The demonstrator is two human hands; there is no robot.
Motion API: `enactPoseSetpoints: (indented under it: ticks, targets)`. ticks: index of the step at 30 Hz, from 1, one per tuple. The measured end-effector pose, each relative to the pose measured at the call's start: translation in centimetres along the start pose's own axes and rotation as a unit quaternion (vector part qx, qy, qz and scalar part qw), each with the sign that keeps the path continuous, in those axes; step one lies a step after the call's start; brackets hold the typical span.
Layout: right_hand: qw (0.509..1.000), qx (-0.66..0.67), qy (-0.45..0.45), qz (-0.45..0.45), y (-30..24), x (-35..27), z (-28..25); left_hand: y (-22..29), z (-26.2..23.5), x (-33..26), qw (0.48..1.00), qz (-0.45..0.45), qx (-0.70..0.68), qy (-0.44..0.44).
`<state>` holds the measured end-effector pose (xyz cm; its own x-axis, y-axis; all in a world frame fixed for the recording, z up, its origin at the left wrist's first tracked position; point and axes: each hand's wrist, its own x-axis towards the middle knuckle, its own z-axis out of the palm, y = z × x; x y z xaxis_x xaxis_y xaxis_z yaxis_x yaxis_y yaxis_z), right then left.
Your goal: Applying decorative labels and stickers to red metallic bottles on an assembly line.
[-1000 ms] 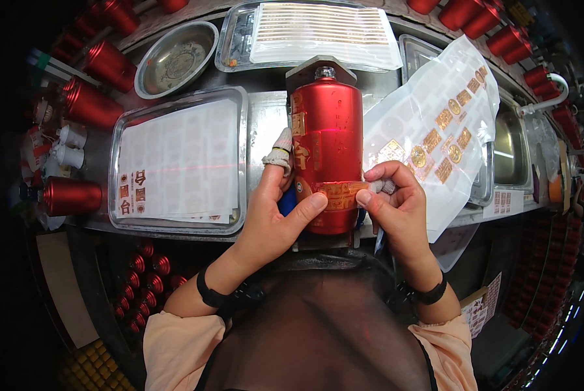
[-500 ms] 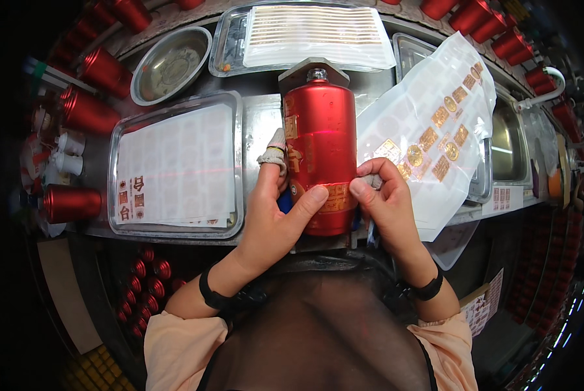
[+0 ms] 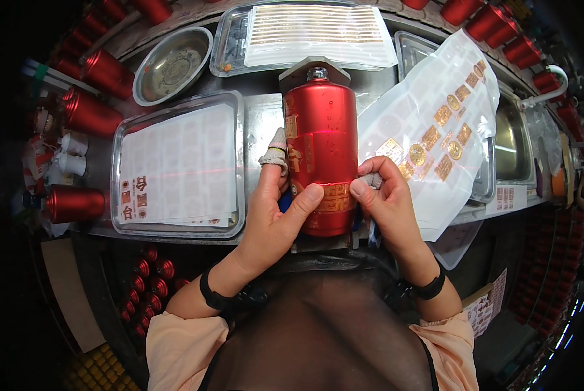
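Observation:
A glossy red bottle [image 3: 323,140] with gold characters down its left side lies on a metal stand [image 3: 298,68], its neck pointing away from me. My left hand [image 3: 272,205] grips its left side, the thumb pressing on the lower front beside a gold patterned band label [image 3: 336,197]. Grey wrapping [image 3: 275,153] covers a left fingertip. At the bottle's lower right edge, my right hand [image 3: 386,202] is closed in a pinch, thumb tip by the band's end. Whatever lies between those fingers is hidden. Its index finger also has a pale wrapping.
Left stands a clear tray [image 3: 241,163] of transfer sheets; behind it is a metal bowl [image 3: 172,65]. Another sheet-filled tray [image 3: 223,39] sits at the back. A gold-printed transfer sheet [image 3: 428,130] lies right, near a sink [image 3: 510,143]. Red bottles [image 3: 93,111] line the sides.
My left thumb has shifted slightly left along the gold band, uncovering a little more of it. The right hand keeps its pinch at the bottle's edge, and the view has moved slightly.

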<state>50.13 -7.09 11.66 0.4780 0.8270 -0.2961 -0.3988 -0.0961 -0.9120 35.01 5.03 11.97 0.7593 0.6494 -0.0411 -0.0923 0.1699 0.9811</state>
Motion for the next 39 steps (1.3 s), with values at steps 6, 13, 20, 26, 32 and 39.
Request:
enactPoseSetpoints:
  ticks: [6,13,20,26,32,39]
  targets:
    - [0.999,-0.009,-0.014,0.027,-0.1,-0.2,-0.8,-0.6,-0.7,-0.1,0.998,-0.015,-0.053,-0.006]
    - [1.000,-0.010,-0.011,-0.011,0.5,-0.4,0.0,-0.4,-0.7,-0.2,0.999,0.009,0.032,-0.035]
    - [0.999,-0.028,-0.020,-0.011,0.6,-0.3,-0.4,-0.1,-0.6,-0.3,0.999,0.010,0.037,-0.031]
    - [1.000,-0.009,-0.019,-0.012,0.7,-0.3,-0.2,-0.7,-0.6,-0.3,0.999,0.021,0.027,-0.027]
    - [1.000,-0.018,-0.017,-0.012,0.1,-0.2,-0.2,-0.3,-0.2,-0.3,1.000,0.011,0.010,-0.011]
    - [0.999,-0.003,-0.027,0.028,-0.2,0.4,-0.4,-0.3,-0.1,-0.1,0.999,-0.012,0.033,-0.004]
